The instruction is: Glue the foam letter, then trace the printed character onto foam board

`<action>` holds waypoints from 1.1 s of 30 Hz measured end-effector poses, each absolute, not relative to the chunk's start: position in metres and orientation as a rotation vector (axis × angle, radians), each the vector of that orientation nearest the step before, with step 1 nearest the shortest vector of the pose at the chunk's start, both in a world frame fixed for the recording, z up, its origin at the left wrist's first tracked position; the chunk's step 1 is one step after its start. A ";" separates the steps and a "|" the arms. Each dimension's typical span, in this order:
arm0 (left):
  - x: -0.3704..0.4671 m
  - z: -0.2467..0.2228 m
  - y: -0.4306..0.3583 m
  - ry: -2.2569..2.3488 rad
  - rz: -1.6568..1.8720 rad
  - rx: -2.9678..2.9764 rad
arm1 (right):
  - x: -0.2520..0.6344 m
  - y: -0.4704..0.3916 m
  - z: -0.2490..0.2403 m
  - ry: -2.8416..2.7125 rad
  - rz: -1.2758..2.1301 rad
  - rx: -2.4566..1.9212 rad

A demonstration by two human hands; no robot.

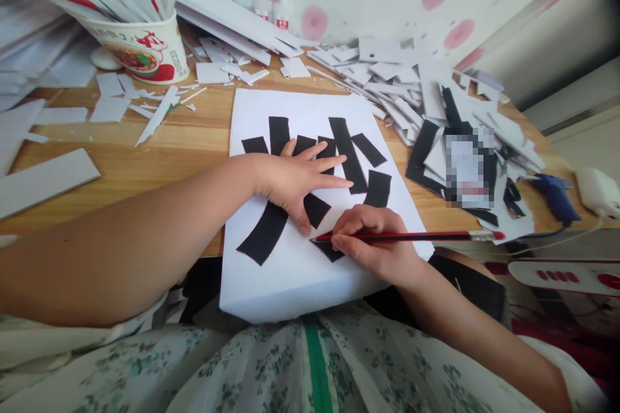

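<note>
A large white sheet point(271, 290) hangs a little over the table's front edge, with several black cut pieces point(264, 232) laid out on it like brush strokes. My left hand point(290, 177) lies spread over the middle pieces, fingers pointing right, covering parts of them. In my right hand point(372, 239) is a red and black pencil point(426, 237), held in a writing grip. Its tip rests at the left end of the lowest black piece point(329, 251), which is partly hidden by my fingers.
A paper cup point(140, 51) of sticks and strips stands back left. White scraps point(392, 77) pile up back right. Further right lie black offcuts point(421, 155), a blue glue gun point(557, 197) and a white plug block point(598, 190). Small bottles point(261, 6) stand by the wall.
</note>
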State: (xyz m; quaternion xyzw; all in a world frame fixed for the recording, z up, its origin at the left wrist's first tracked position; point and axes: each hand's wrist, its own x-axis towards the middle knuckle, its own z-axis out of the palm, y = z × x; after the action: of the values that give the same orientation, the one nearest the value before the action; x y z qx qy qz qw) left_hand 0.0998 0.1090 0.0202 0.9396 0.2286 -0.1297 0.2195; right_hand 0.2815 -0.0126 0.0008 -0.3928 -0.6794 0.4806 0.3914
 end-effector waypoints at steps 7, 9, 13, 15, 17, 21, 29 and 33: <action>0.099 0.020 0.109 0.625 -0.350 2.603 | 0.281 -0.012 0.005 -1.803 1.145 -1.011; 0.100 0.020 0.109 0.626 -0.368 2.604 | 0.281 -0.012 0.005 -1.816 1.134 -1.001; 0.100 0.021 0.109 0.623 -0.383 2.606 | 0.282 -0.011 0.006 -1.829 1.126 -1.000; 0.100 0.020 0.109 0.626 -0.379 2.606 | 0.282 -0.011 0.007 -1.832 1.125 -0.999; 0.100 0.020 0.109 0.632 -0.379 2.603 | 0.282 -0.011 0.007 -1.836 1.133 -0.992; 0.099 0.019 0.110 0.630 -0.352 2.580 | 0.283 -0.010 0.007 -1.836 1.134 -0.979; 0.099 0.019 0.109 0.618 -0.347 2.605 | 0.284 -0.011 0.007 -1.817 1.147 -0.965; 0.098 0.020 0.109 0.616 -0.341 2.584 | 0.285 -0.011 0.007 -1.826 1.132 -0.951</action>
State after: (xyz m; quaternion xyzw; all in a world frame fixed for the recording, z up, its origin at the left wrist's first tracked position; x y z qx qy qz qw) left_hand 0.0979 0.1095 0.0203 0.9391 0.2239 -0.1240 0.2294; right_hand 0.2853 -0.0106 0.0069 -0.3735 -0.7171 0.4445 0.3857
